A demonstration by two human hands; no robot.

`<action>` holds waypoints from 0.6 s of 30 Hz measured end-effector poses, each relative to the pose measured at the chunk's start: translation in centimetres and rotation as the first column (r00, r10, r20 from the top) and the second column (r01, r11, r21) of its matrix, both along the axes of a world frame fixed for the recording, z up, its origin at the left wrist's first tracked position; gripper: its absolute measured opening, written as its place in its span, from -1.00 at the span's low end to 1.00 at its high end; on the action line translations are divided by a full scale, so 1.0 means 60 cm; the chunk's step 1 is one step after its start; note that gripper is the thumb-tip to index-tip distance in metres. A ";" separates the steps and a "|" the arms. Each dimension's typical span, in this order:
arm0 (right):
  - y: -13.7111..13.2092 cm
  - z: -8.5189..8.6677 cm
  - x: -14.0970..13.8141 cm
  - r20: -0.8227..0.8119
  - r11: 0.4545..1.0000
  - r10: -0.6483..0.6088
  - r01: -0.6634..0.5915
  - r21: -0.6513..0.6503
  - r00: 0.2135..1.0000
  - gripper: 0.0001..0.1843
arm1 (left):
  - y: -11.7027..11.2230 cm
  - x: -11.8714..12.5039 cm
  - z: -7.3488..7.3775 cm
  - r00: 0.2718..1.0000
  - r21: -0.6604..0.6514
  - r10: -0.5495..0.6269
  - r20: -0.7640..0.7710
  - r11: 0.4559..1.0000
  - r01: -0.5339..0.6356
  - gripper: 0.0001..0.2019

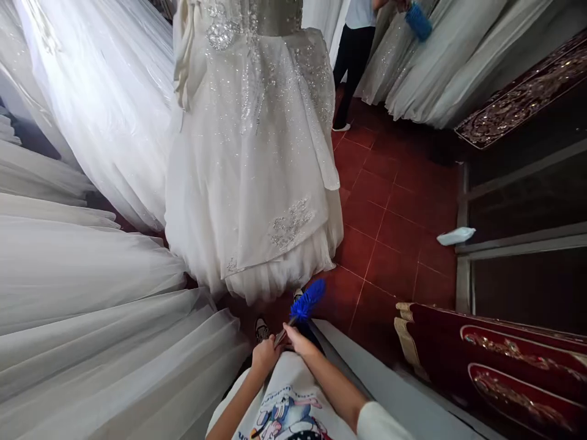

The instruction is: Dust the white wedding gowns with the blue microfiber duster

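A blue duster (pixel 306 300) with a dark handle points up and to the right from in front of my waist. My right hand (pixel 297 340) grips its handle, and my left hand (pixel 266 353) is closed around the handle's lower end right beside it. The brush head hangs just below the hem of a white beaded gown (pixel 257 171) that stands directly ahead. My shoes show on the red tiles under the hands.
White gowns (pixel 82 269) fill the left side; more hang at the back right. Another person (pixel 353 55) stands at the far end with a blue duster (pixel 418 21). Red tiled floor (pixel 389 208) runs between. Maroon embroidered cloth (pixel 504 366) and a white cloth (pixel 456 236) lie right.
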State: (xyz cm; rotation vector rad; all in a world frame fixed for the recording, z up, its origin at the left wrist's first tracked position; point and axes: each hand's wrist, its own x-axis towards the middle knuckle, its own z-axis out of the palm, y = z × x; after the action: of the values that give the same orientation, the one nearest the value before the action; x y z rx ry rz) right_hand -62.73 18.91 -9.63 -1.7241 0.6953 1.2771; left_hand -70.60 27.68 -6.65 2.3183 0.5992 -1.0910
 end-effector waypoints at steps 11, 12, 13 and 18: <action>0.161 0.203 0.000 0.709 0.972 -0.165 -0.010 0.237 0.686 -0.60 | 0.127 -0.013 0.131 0.704 -0.166 0.317 0.636 0.947 -0.276 -0.59; 0.181 0.216 0.013 0.734 0.975 -0.111 -0.070 0.212 0.670 -0.60 | 0.131 -0.004 0.138 0.674 -0.172 0.362 0.644 0.927 -0.333 -0.59; 0.199 0.223 0.023 0.748 0.977 -0.039 -0.132 0.167 0.663 -0.61 | 0.136 0.003 0.141 0.663 -0.163 0.389 0.639 0.912 -0.377 -0.59; 0.253 0.181 0.008 0.633 0.958 0.223 -0.285 -0.003 0.742 -0.73 | 0.170 -0.031 0.093 0.826 0.016 0.340 0.450 0.921 -0.388 -0.60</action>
State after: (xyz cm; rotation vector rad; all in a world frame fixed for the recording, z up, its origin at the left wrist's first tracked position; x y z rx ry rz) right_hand -62.25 34.12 1.21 -2.0514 -0.0030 0.7864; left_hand -72.46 37.87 -1.06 2.2979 0.8866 -0.3433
